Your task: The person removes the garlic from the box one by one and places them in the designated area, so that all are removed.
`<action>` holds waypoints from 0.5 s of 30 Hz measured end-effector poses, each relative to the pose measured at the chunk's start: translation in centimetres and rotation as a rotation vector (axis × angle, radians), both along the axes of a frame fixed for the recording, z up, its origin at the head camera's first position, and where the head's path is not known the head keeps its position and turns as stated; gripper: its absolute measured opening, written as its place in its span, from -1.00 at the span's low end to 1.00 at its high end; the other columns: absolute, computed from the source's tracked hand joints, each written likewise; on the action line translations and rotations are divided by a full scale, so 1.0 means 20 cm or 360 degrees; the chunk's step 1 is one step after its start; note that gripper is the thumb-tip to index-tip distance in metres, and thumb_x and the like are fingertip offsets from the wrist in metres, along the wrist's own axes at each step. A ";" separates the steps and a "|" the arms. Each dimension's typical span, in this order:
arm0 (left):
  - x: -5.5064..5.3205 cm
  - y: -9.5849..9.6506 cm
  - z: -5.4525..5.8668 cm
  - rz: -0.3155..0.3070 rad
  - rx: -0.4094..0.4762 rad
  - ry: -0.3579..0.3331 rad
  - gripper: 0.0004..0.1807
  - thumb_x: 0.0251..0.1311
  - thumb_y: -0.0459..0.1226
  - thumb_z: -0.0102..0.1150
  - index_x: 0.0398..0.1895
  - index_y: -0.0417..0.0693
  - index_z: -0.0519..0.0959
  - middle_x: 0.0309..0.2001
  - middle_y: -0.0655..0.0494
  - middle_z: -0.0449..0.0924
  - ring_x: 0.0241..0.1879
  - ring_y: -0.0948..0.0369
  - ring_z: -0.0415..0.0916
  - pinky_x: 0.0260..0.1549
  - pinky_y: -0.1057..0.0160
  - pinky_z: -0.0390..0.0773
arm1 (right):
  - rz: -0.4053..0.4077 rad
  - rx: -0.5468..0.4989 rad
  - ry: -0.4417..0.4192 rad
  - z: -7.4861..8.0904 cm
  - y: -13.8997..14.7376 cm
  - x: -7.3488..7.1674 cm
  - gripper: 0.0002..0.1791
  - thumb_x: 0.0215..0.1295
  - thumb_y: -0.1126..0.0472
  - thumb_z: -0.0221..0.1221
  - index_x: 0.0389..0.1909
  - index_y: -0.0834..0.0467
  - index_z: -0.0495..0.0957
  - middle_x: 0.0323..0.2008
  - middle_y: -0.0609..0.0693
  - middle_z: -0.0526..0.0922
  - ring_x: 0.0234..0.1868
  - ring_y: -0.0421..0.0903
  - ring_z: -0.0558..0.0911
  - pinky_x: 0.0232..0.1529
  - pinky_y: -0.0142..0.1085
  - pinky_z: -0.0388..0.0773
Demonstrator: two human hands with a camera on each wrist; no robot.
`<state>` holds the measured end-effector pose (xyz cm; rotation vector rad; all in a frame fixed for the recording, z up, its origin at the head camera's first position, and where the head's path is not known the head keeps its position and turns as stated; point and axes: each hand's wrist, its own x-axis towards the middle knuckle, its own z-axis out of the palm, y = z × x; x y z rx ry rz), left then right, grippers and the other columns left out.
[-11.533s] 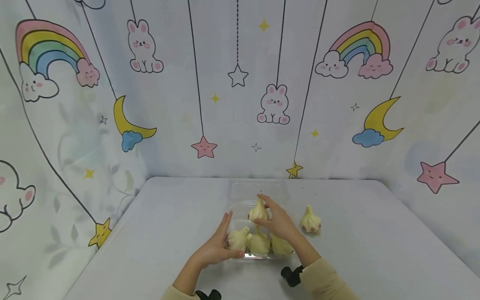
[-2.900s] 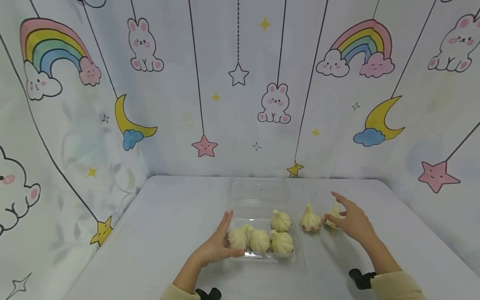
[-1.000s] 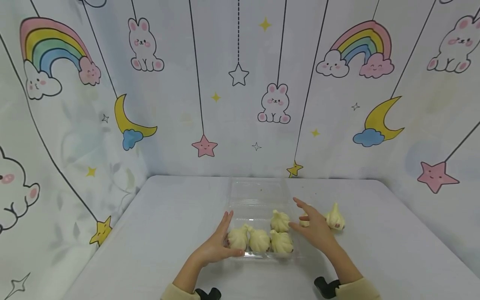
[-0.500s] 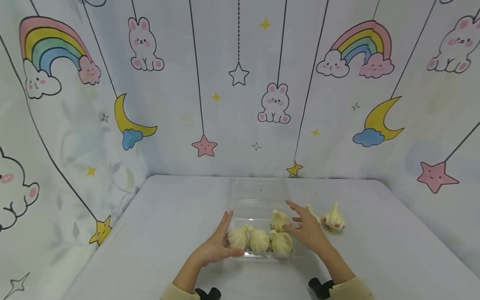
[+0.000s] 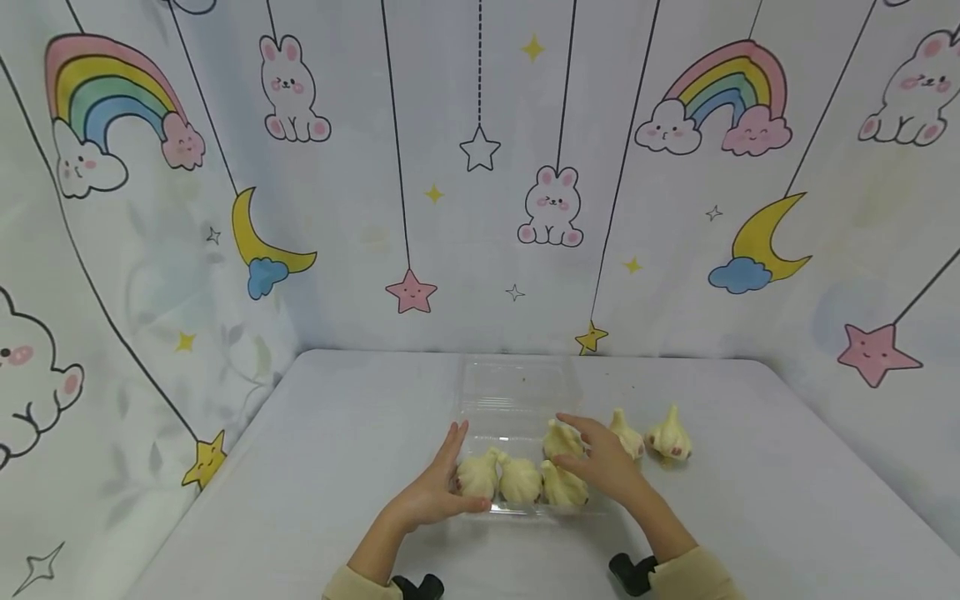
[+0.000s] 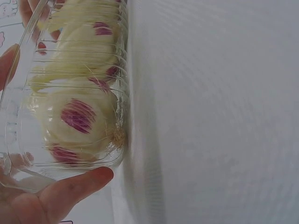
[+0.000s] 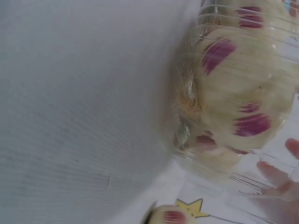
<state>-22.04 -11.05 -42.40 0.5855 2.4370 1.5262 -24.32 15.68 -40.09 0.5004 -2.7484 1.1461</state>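
Observation:
A clear plastic clamshell box [image 5: 517, 383] lies with its lid folded back. My left hand [image 5: 427, 497] grips its front left corner, thumb along the front wall and fingers up the left side. Inside, a front row of whole garlic bulbs [image 5: 519, 481] with purple patches shows through the wall; another garlic bulb [image 5: 556, 438] sits at the back right. Around that one my right hand [image 5: 606, 463] curls, thumb at its near side and fingertips over its top. In the left wrist view, my thumb [image 6: 77, 189] lies against the box's ribbed wall.
To the right of the box, two garlic bulbs stand on the white table: one nearer [image 5: 627, 437], partly behind my right hand, and one farther right [image 5: 670, 437]. A patterned curtain [image 5: 480, 250] hangs behind the table. Black wrist mounts [image 5: 632, 575] sit below both hands.
The bulb held over the box earlier is no longer in my hand; a second bulb now stands at right. My right hand has come leftward onto the back right bulb. Left hand unchanged.

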 end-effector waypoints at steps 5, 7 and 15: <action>0.00 0.00 0.00 0.0005 0.0004 -0.0006 0.22 -0.09 -0.19 0.40 0.44 0.02 -0.36 0.40 -0.21 -0.56 0.32 -0.32 -0.33 0.10 -0.39 -0.08 | 0.0009 0.0014 0.0011 -0.01 -0.01 -0.01 -0.37 0.04 0.20 0.31 0.17 0.27 0.38 0.12 0.28 0.41 0.03 0.30 0.45 -0.03 0.04 0.45; 0.00 0.00 0.00 0.0005 0.0006 -0.0006 0.22 -0.09 -0.20 0.40 0.44 0.02 -0.36 0.40 -0.22 -0.56 0.32 -0.31 -0.35 0.10 -0.39 -0.09 | 0.0012 0.0016 -0.0006 -0.01 -0.02 -0.02 -0.38 0.05 0.21 0.31 0.16 0.27 0.38 0.12 0.28 0.41 0.03 0.29 0.46 -0.04 0.04 0.46; -0.01 0.01 0.00 0.0004 0.0013 -0.0013 0.22 -0.09 -0.22 0.39 0.44 0.03 -0.36 0.40 -0.21 -0.56 0.32 -0.31 -0.32 0.10 -0.39 -0.09 | 0.0034 0.0040 -0.0034 -0.03 -0.03 -0.05 -0.38 0.06 0.22 0.30 0.17 0.27 0.38 0.13 0.26 0.42 0.11 0.27 0.40 0.04 0.08 0.37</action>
